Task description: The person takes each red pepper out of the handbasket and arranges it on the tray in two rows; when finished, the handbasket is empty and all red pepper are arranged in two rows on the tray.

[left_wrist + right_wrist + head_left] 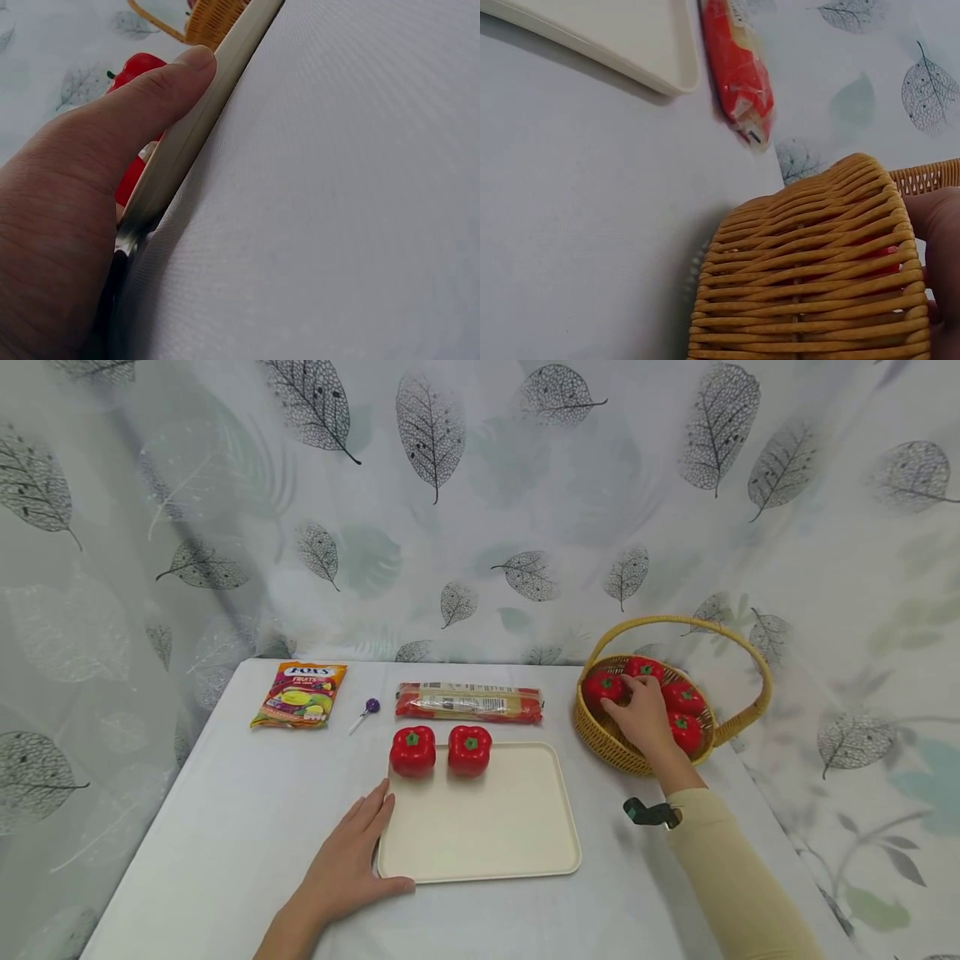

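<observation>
My left hand (pixel 347 858) rests at the left edge of a cream tray (pixel 487 827), fingers straight along the side. In the left wrist view its thumb (pixel 196 61) touches the tray's rim. Two red bell peppers stand at the tray's back, a left one (pixel 412 753) and a right one (pixel 469 752). On the right, my right hand (pixel 647 714) reaches into a wicker basket (pixel 611 745) and grips a red bell pepper (pixel 602 687) with thumb and fingers. Several more red peppers lie around it. The basket wall hides most of this hand in the right wrist view.
Behind the tray lies a long red-and-clear packet (pixel 468 702). A purple lollipop (pixel 372 706) and a bag of fruit candy (pixel 302 695) lie to its left. The basket's tall handle (pixel 675 620) arches over its opening. A leaf-patterned curtain (pixel 480 527) hangs behind the table.
</observation>
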